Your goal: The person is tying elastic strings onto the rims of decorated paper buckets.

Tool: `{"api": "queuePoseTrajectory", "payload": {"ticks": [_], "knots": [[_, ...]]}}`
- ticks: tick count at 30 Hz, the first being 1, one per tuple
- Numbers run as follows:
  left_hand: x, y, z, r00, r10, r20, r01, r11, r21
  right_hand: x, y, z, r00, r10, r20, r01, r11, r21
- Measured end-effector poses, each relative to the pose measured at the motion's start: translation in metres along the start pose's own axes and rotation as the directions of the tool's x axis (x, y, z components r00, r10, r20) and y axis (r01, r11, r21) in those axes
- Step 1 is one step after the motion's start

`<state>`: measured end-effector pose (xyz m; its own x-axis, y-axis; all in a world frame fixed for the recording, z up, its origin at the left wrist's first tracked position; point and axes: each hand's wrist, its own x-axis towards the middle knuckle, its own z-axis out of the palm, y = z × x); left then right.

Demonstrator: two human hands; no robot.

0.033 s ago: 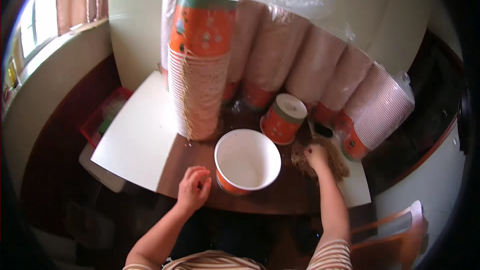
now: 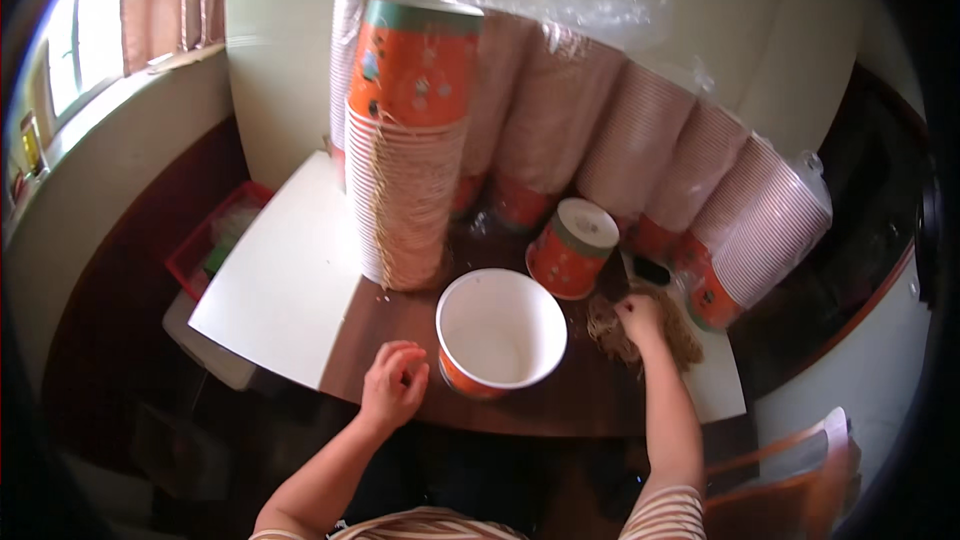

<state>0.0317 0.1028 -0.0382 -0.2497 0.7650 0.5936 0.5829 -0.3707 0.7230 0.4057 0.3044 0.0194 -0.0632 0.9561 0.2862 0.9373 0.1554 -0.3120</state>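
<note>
My right hand [image 2: 641, 319] is at a loose heap of thin brown strands [image 2: 680, 330], like raffia or twine, on the right of the table. Its fingers are closed on some strands. My left hand [image 2: 393, 386] is loosely curled with a gap between thumb and fingers. Nothing shows in it, and it is just left of a white-lined paper tub [image 2: 500, 328] with an orange outside. This tub stands mouth up. Behind it an orange and green tub [image 2: 572, 250] rests upside down. A tall stack of tubs [image 2: 410, 190], also upside down, has strands hanging down its side.
Several plastic-wrapped stacks of tubs [image 2: 560, 110] line the back of the table; the rightmost stack [image 2: 770, 230] leans. A small black object [image 2: 650, 271] lies by the strands. A red crate [image 2: 190, 252] is left of the white tabletop [image 2: 275, 290], and a chair [image 2: 800, 470] stands at the right.
The whole view has shifted slightly, so everything appears a little lower and to the right. My hands keep nearly the same places relative to the tub and strands.
</note>
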Motion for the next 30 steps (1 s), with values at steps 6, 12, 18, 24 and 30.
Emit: {"api": "queuePoseTrajectory", "payload": {"ticks": [6,12,18,24,30], "knots": [[-0.003,0.006,-0.002,0.999,-0.045,0.015,0.045,0.999,-0.002,0.035,0.008,-0.071,0.951,0.223,0.214,-0.309,0.646,0.699],[-0.001,0.004,-0.001,0.997,-0.079,0.025,0.080,0.997,-0.024,0.072,-0.015,-0.168,0.923,-0.114,-0.367,0.119,0.993,-0.008],[0.000,0.008,0.000,0.999,-0.046,0.023,0.047,0.997,-0.054,0.069,-0.054,-0.242,0.716,-0.407,-0.567,0.088,0.859,-0.505],[-0.002,0.002,-0.004,0.998,-0.059,-0.020,0.055,0.987,-0.152,0.019,-0.108,-0.233,0.987,-0.117,-0.106,0.154,0.568,0.808],[-0.007,0.028,-0.021,0.997,0.017,-0.074,-0.039,0.954,-0.298,-0.056,-0.142,-0.192,0.946,-0.322,-0.035,0.246,0.644,0.724]]}}
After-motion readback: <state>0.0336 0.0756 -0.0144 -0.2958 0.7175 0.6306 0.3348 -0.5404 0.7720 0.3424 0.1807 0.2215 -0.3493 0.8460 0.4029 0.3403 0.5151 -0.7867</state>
